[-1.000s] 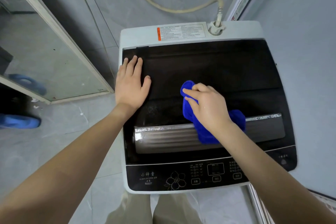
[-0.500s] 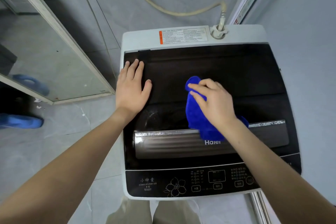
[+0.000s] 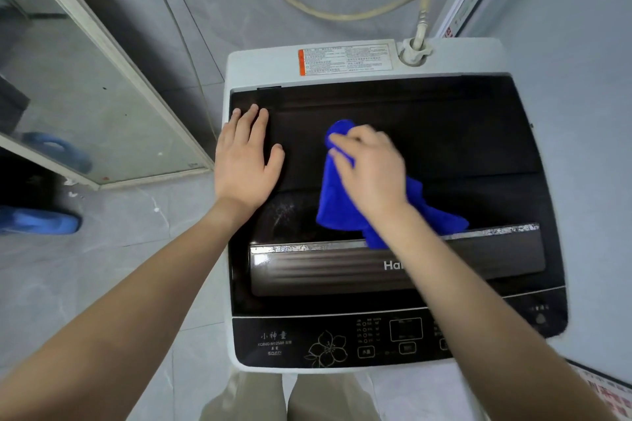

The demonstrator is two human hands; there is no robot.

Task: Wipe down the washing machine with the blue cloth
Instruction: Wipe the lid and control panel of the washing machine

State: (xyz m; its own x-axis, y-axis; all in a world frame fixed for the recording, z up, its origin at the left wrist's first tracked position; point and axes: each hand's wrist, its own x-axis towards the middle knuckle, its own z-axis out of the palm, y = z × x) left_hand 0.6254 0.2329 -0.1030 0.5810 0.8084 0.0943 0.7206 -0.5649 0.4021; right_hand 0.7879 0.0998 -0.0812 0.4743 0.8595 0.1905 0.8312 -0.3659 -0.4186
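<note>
Gripping blue cloth point(image 3: 333, 202) in right hand point(image 3: 371, 174), bracing left hand point(image 3: 244, 164) flat on washing machine point(image 3: 461, 133) lid; may miss dusty smear point(image 3: 284, 212) by wiping too centrally

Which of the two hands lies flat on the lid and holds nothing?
The left hand, fingers straight, near the left edge of the washing machine lid; the right hand grips the blue cloth.

Even daylight; wide-angle edges bowed
</note>
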